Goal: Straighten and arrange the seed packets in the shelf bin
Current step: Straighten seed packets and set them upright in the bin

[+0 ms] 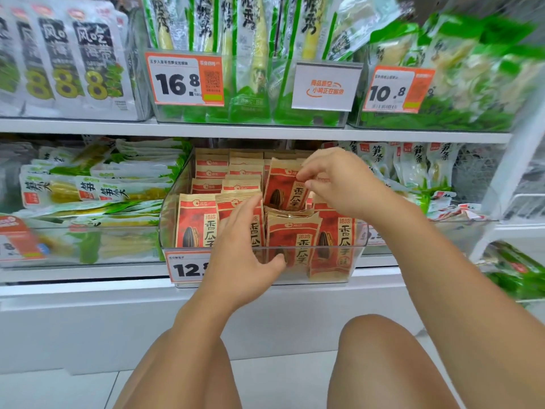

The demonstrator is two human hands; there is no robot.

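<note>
- A clear plastic shelf bin sits on the lower white shelf, packed with red-and-tan paper seed packets standing in rows; each shows a striped sunflower seed and bold black Chinese characters.
- The right hand pinches the top of one raised seed packet at the middle of the bin, tilted above its neighbours.
- The left hand reaches over the bin's front wall, fingers straight against the front packets, thumb spread; it hides part of the orange-and-white price tag, which reads "12." before the hand cuts it off.
- To the left, green-and-white bamboo shoot pouches lie stacked flat.
- On the shelf above, tags read "16.8" and "10.8"; a white card with orange writing hangs between them.
- Bare knees show below.
</note>
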